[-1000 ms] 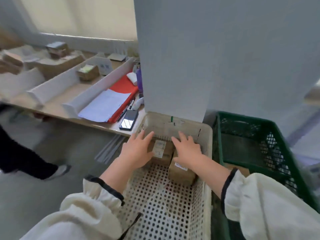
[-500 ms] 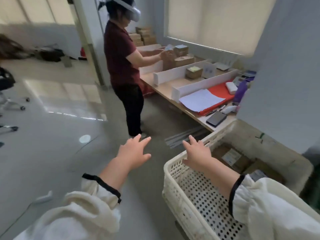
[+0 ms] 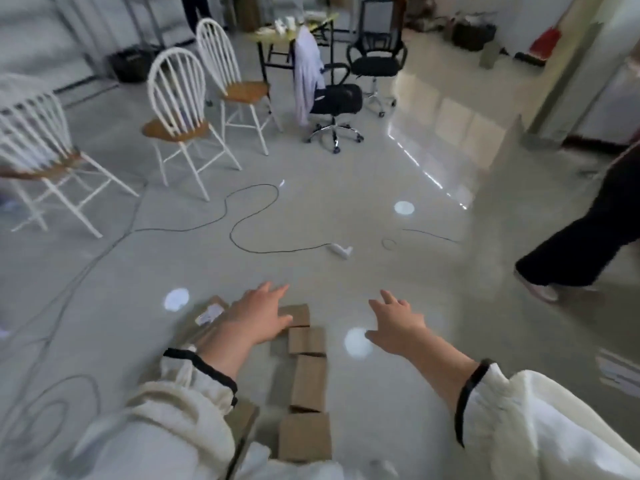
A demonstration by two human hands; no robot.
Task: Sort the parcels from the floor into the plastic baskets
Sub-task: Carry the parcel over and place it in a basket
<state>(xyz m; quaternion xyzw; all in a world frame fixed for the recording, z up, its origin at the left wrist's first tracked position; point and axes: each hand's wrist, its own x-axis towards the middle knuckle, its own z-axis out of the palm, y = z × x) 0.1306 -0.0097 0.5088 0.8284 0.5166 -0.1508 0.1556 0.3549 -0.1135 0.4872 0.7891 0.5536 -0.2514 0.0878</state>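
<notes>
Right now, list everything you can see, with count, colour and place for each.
cardboard parcels: at least five, brown, on the floor close in front; four in a row, one labelled to their left
spindle-back chairs: three, white with wooden seats, left side of the room
office chairs: two, black, far centre
garment: one, white, draped on the nearer office chair
cable: one, black, snaking across the floor to a white plug
table: one, black legs, far centre
another person's legs: black trousers, right edge
left hand: open, over the parcels, holding nothing
right hand: open, over bare floor right of the row
</notes>
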